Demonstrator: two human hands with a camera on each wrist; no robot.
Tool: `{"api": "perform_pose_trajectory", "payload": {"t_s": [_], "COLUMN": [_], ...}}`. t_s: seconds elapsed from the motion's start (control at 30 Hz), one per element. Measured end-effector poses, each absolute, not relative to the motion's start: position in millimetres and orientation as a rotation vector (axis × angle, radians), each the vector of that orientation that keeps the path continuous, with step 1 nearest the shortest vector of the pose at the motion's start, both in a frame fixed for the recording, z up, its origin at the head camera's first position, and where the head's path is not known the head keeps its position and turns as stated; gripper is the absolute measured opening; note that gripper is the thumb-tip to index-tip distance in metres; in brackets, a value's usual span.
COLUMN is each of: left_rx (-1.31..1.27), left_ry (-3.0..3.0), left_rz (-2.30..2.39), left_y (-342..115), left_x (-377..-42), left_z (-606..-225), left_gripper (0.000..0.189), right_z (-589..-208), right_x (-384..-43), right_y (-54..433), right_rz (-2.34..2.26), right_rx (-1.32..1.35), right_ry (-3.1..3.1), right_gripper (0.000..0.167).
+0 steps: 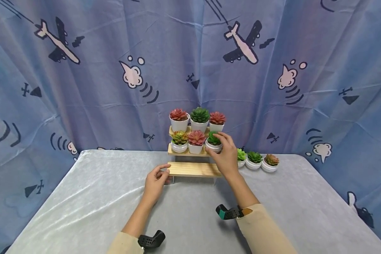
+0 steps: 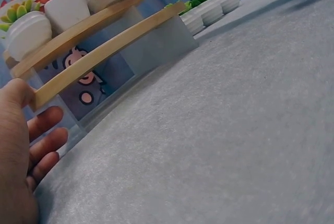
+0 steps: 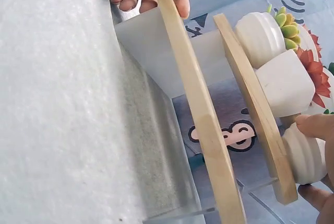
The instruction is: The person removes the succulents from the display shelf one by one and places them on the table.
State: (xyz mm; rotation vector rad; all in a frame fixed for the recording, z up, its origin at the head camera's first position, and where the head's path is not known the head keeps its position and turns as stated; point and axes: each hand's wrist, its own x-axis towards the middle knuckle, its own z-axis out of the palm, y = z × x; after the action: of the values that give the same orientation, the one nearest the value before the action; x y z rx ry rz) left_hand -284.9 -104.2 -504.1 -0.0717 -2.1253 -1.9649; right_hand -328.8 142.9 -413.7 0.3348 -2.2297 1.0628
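Note:
My right hand (image 1: 226, 155) pinches a green potted succulent (image 1: 213, 142) by its white ridged pot, at the right end of the middle tier of a wooden display shelf (image 1: 195, 169). In the right wrist view, that pot (image 3: 302, 153) sits at the board, thumb and fingers on opposite sides. My left hand (image 1: 153, 185) grips the left end of the lowest board, thumb against the wood and the other fingers loosely curled below. Beside the held pot are a pink succulent (image 1: 196, 141) and a yellow-green succulent (image 1: 179, 141) on the same tier.
The top tier bears a red succulent (image 1: 179, 120), a green one (image 1: 199, 119) and another red one (image 1: 217, 121). Three small potted succulents (image 1: 254, 160) stand in a row on the grey cloth right of the shelf. A patterned blue curtain (image 1: 101, 70) hangs behind the table.

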Motion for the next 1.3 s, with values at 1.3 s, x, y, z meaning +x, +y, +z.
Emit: {"api": "perform_pose_trajectory", "payload": {"t_s": [1.3], "left_rx": [-0.086], "left_ry": [-2.135], "left_rz": [-1.950], "left_y": [-103], "left_x": [-283], "left_z": [-502], "left_gripper": [0.025], "right_z": [-407], "right_x": [-263], "right_y": [209], "right_rz": [1.006], "right_rx": [0.252], "right_ry": [-2.158], "right_gripper": [0.053]}}
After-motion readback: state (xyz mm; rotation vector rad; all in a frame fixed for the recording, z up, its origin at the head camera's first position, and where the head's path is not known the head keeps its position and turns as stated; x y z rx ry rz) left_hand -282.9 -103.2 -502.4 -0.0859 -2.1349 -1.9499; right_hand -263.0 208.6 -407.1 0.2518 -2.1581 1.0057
